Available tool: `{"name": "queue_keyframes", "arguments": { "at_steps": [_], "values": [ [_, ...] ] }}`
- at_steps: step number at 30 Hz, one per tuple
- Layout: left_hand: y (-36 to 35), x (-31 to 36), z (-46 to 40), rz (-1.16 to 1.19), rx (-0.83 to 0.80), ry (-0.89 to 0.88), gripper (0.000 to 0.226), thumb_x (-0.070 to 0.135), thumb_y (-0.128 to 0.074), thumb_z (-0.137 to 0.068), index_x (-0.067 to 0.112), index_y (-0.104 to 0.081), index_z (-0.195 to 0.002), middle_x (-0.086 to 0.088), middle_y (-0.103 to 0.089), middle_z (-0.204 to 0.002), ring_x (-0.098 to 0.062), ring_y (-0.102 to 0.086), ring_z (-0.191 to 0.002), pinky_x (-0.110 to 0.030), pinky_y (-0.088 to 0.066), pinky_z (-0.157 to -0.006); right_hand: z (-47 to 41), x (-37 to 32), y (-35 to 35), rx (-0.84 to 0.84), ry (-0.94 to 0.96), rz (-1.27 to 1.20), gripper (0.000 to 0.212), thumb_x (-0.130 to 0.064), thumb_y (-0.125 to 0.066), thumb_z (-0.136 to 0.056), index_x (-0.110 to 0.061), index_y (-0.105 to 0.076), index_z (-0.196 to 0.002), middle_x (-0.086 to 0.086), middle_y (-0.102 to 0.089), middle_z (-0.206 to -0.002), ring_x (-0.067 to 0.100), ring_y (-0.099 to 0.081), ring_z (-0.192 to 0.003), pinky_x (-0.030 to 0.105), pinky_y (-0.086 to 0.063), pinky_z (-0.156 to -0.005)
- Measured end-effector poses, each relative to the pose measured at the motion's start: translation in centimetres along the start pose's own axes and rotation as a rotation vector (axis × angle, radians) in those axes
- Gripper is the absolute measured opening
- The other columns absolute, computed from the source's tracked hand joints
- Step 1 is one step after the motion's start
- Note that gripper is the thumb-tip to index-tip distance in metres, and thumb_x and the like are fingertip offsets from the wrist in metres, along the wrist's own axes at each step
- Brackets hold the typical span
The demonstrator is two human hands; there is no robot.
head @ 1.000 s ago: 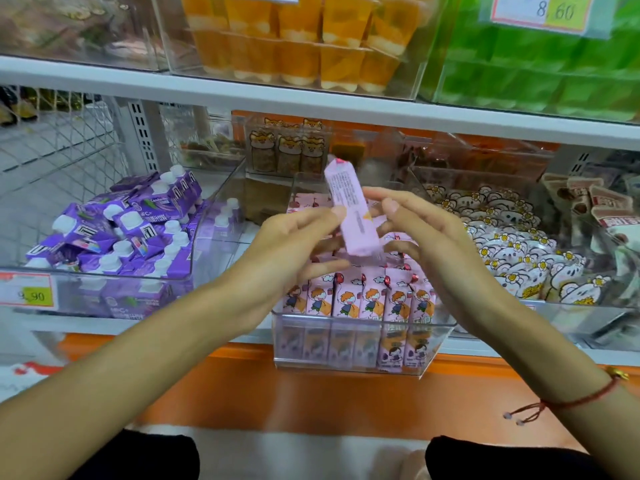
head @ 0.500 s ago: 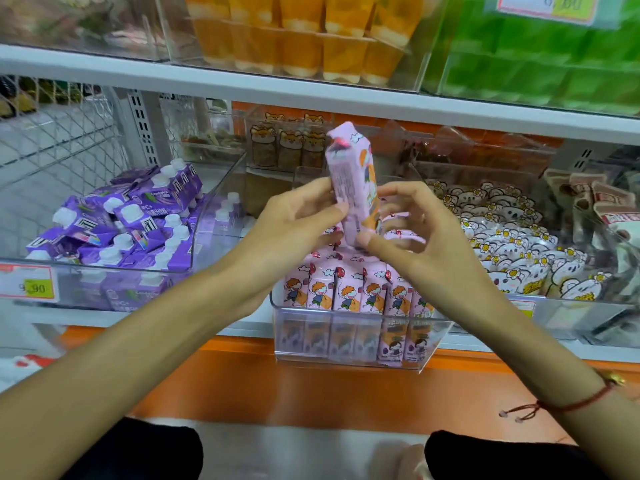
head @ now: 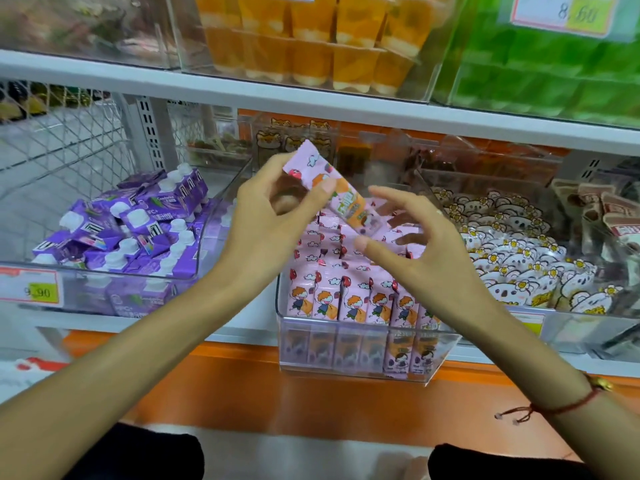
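My left hand (head: 273,216) pinches a pink snack packet (head: 341,199) between thumb and fingers, holding it tilted with its top end up to the left. The packet hangs over a clear bin (head: 356,344) filled with several like pink packets standing in rows. My right hand (head: 412,244) hovers just right of the packet's lower end, fingers spread and slightly curled, not gripping it. Whether its far fingertips touch the packet I cannot tell.
A clear bin of purple cartons (head: 131,223) with a 9.90 price tag (head: 33,291) stands left. Right sits a bin of white bear-print packets (head: 512,258). The shelf above holds orange jelly cups (head: 311,39) and green packs (head: 554,74). An orange ledge (head: 242,393) runs below.
The packet went from upright between both hands to tilted, held by my left hand alone. My right hand let go and opened beside it.
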State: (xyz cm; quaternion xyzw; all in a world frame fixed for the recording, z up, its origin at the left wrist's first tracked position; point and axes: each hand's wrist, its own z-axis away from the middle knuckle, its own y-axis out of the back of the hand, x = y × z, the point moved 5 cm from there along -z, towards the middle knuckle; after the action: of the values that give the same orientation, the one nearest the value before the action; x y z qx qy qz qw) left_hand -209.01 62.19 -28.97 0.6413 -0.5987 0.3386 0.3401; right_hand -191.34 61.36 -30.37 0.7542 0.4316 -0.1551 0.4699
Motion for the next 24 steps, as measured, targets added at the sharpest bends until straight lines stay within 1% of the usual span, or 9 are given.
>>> {"name": "queue_keyframes", "arguments": {
  "at_steps": [1,3,6,9,12,14,19,22,24],
  "values": [
    [0.3,0.1,-0.3,-0.027,0.017,-0.047,0.023,0.013,-0.064,-0.090,0.015,-0.059,-0.112,0.009,-0.069,-0.094,0.002,-0.066,-0.085,-0.015,-0.053,-0.076,-0.1,0.4,-0.5,-0.028,-0.035,-0.011,0.053,-0.048,-0.061,-0.083,-0.040,-0.044,-0.133,-0.013,-0.050,-0.131,0.002,-0.047,-0.117,0.021,-0.039,-0.095],
    [1.0,0.1,-0.6,-0.075,0.041,-0.116,0.031,0.008,-0.063,-0.090,0.010,-0.056,-0.120,0.007,-0.066,-0.100,0.005,-0.064,-0.089,-0.010,-0.048,-0.077,-0.4,1.1,-1.6,-0.074,-0.059,0.005,0.052,-0.040,-0.057,-0.091,-0.039,-0.037,-0.139,-0.016,-0.045,-0.138,0.000,-0.042,-0.122,0.024,-0.036,-0.099],
    [2.0,-0.7,-1.0,-0.107,0.081,-0.172,0.035,0.004,-0.063,-0.090,0.013,-0.054,-0.122,0.012,-0.063,-0.106,0.008,-0.062,-0.095,-0.008,-0.047,-0.080,-1.6,1.8,-3.3,-0.110,-0.033,0.119,0.047,-0.025,-0.053,-0.095,-0.031,-0.041,-0.140,-0.007,-0.049,-0.135,0.009,-0.044,-0.122,0.028,-0.036,-0.099],
    [2.6,-1.7,-1.9,-0.141,0.070,-0.174,0.036,0.005,-0.064,-0.089,0.022,-0.054,-0.119,0.015,-0.062,-0.109,0.002,-0.063,-0.100,-0.012,-0.048,-0.083,-3.6,2.6,-5.4,-0.203,-0.068,0.226,0.041,-0.025,-0.047,-0.098,-0.022,-0.044,-0.138,0.003,-0.054,-0.122,0.019,-0.046,-0.112,0.031,-0.037,-0.093],
    [2.8,-3.1,-3.1,-0.243,-0.018,-0.159,0.036,0.008,-0.067,-0.088,0.031,-0.055,-0.112,0.020,-0.065,-0.105,-0.003,-0.065,-0.101,-0.019,-0.052,-0.085,-4.8,3.4,-7.5,-0.337,-0.043,0.509,0.044,-0.035,-0.039,-0.100,-0.028,-0.038,-0.143,0.001,-0.045,-0.140,0.023,-0.036,-0.124,0.037,-0.028,-0.097],
    [2.8,-4.0,-3.8,-0.312,-0.074,-0.140,0.035,0.011,-0.068,-0.088,0.031,-0.055,-0.113,0.017,-0.066,-0.106,-0.004,-0.065,-0.102,-0.026,-0.054,-0.088,-4.8,3.7,-8.2,-0.377,0.003,0.609,0.045,-0.040,-0.034,-0.100,-0.033,-0.034,-0.145,-0.003,-0.043,-0.141,0.022,-0.031,-0.122,0.037,-0.025,-0.095],
    [2.3,-5.7,-5.5,-0.489,-0.248,-0.072,0.031,0.024,-0.068,-0.088,0.025,-0.056,-0.117,0.009,-0.068,-0.109,-0.012,-0.065,-0.102,-0.041,-0.052,-0.090,-4.5,4.3,-8.4,-0.359,0.032,0.624,0.042,-0.041,-0.031,-0.100,-0.035,-0.039,-0.141,-0.003,-0.047,-0.133,0.019,-0.030,-0.114,0.034,-0.022,-0.091],
    [1.5,-6.2,-6.5,-0.821,-0.352,-0.042,0.033,0.037,-0.067,-0.086,0.033,-0.058,-0.117,0.008,-0.064,-0.117,-0.017,-0.060,-0.108,-0.036,-0.048,-0.084,-4.2,4.2,-8.2,-0.322,0.041,0.586,0.040,-0.038,-0.033,-0.100,-0.034,-0.044,-0.138,-0.002,-0.050,-0.131,0.019,-0.033,-0.113,0.036,-0.022,-0.092],
    [0.9,-6.2,-7.2,-0.979,-0.389,0.010,0.034,0.040,-0.067,-0.085,0.033,-0.061,-0.118,0.002,-0.062,-0.122,-0.023,-0.057,-0.113,-0.039,-0.047,-0.088,-4.0,3.8,-8.1,-0.301,0.054,0.572,0.039,-0.036,-0.034,-0.100,-0.033,-0.045,-0.137,-0.002,-0.051,-0.130,0.019,-0.034,-0.113,0.036,-0.022,-0.092]
  ]
}}
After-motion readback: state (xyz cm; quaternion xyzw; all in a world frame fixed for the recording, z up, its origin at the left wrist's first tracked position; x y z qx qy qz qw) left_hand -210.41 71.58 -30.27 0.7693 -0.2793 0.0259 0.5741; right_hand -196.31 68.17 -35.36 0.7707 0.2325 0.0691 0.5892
